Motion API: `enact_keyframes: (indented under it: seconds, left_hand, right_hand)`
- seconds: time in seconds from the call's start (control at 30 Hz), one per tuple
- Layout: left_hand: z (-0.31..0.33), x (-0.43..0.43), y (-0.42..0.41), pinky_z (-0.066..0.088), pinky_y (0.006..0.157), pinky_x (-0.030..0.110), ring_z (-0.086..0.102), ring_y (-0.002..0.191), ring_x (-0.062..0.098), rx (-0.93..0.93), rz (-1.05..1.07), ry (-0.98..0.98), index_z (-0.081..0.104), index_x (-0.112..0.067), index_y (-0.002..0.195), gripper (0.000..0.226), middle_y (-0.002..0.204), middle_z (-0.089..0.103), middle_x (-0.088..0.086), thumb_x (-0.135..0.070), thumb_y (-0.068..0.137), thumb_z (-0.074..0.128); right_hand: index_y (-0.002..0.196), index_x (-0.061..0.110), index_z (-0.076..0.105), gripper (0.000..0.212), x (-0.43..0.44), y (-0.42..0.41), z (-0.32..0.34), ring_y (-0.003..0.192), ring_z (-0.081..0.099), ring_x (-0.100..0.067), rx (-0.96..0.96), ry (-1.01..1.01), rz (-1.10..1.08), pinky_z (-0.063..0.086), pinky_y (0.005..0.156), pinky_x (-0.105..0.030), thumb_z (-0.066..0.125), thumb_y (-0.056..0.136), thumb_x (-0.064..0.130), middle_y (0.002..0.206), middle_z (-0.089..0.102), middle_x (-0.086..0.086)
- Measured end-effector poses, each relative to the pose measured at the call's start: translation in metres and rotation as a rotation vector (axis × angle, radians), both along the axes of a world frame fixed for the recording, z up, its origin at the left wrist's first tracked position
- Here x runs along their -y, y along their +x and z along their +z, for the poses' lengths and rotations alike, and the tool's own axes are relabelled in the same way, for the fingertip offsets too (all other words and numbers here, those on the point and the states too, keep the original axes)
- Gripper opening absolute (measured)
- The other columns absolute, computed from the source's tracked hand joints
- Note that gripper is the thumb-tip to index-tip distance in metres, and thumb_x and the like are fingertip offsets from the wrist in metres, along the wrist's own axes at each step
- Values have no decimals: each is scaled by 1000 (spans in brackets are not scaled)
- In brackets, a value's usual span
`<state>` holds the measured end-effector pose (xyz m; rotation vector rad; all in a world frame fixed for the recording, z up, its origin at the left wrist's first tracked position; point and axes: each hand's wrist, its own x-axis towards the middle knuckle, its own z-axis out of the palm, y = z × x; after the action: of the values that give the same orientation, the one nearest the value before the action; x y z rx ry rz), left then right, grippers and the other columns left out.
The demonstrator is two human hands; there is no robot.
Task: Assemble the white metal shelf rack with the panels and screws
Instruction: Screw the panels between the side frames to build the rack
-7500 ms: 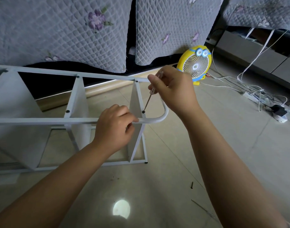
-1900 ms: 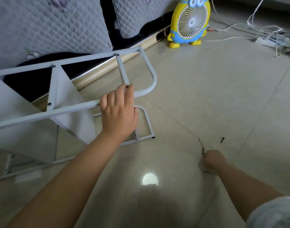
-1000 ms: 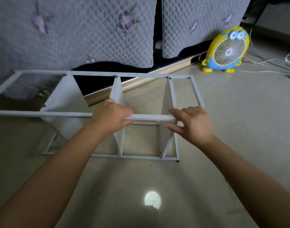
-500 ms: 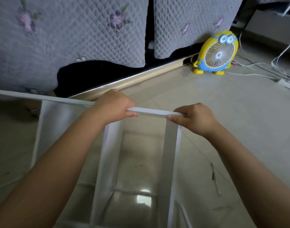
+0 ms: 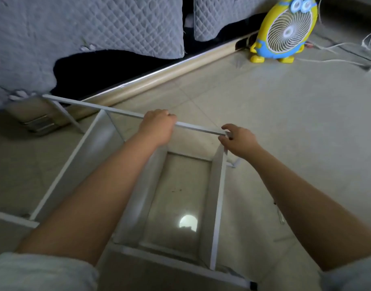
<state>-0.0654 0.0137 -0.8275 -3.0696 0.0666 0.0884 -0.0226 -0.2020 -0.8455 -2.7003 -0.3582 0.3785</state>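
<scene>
Head view, looking down into the white shelf rack (image 5: 217,196) on the tile floor (image 5: 285,122). Left hand (image 5: 157,128) wrapped over its far rail (image 5: 109,109); right hand (image 5: 238,139) pinching that rail's right corner. Just behind the rack, quilted cover (image 5: 85,34) and wooden bar (image 5: 170,74). Well right of it, fan (image 5: 285,32) and cables (image 5: 327,61), with broad floor between.
</scene>
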Motion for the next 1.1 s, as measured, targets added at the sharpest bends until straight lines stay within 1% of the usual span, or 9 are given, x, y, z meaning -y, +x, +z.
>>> enact_keyframes:
  seconds: [0.1, 0.23, 0.33, 0.47, 0.53, 0.63, 0.8, 0.97, 1.1]
  left_hand:
    - [-7, 4, -11, 37, 92, 38, 44, 116, 32, -39, -20, -10, 56, -7, 116, 30, 123, 50, 13, -19, 91, 46]
    - [-5, 7, -41, 38, 89, 37, 39, 120, 30, -77, -30, 33, 54, -8, 118, 31, 127, 45, 13, -21, 91, 46]
    - [-4, 13, -70, 39, 88, 41, 37, 118, 34, -37, 151, 14, 42, -6, 125, 38, 128, 40, 19, -16, 89, 51]
    - [-12, 16, -102, 43, 83, 42, 52, 109, 38, -264, 406, -81, 10, -3, 143, 70, 123, 51, 21, -22, 91, 53]
    - [-19, 13, -114, 42, 77, 42, 56, 103, 38, -264, 448, -58, 5, -1, 144, 71, 117, 56, 22, -16, 92, 51]
    - [-21, 7, -122, 38, 68, 37, 58, 97, 39, -171, 385, -56, 33, 2, 127, 43, 110, 58, 22, -13, 92, 51]
    - [-18, -2, -98, 45, 78, 39, 57, 100, 38, -139, 365, -50, 43, 2, 119, 34, 111, 58, 22, -18, 92, 51]
    - [-18, -15, -59, 45, 84, 43, 55, 106, 41, -101, 402, -15, 39, 2, 126, 40, 117, 56, 24, -17, 93, 50]
    - [-18, -2, -63, 39, 91, 44, 45, 117, 40, -160, 366, -46, 13, -2, 145, 64, 132, 42, 26, -22, 94, 47]
  right_hand:
    - [126, 11, 50, 38, -7, -3, -5, 113, 48, -33, 31, -57, -48, 40, 92, -37, 46, 93, 28, 119, 57, -15]
    - [126, 10, 45, 44, -15, -40, 4, 123, 34, -31, 263, -354, 95, 31, 99, -40, 47, 90, 35, 132, 38, -13]
    - [124, 9, 40, 46, -13, -80, 12, 115, 36, -32, 243, -423, 134, 37, 84, -38, 51, 87, 33, 127, 33, -15]
    - [127, 9, 33, 45, -13, -106, 20, 76, 48, -22, -215, -385, 168, 39, 59, -31, 51, 88, 24, 96, 44, -8]
    - [121, 7, 42, 33, -13, -110, 20, 77, 53, -22, -304, -352, 212, 45, 61, -30, 48, 89, 15, 101, 54, -11]
    - [117, 7, 49, 28, -10, -111, 14, 98, 54, -26, -278, -237, 153, 44, 76, -30, 43, 90, 10, 112, 56, -13]
    - [107, 5, 51, 20, -14, -94, 3, 83, 54, -32, -63, -160, 78, 39, 66, -31, 37, 94, 11, 103, 60, -20]
    - [122, 3, 47, 31, -28, -58, 2, 98, 56, -39, 60, -24, 64, 41, 73, -35, 34, 98, 17, 107, 60, -26]
    - [142, 13, 23, 47, -24, -50, 8, 101, 55, -38, -16, 68, 30, 42, 81, -37, 35, 98, 24, 111, 58, -24]
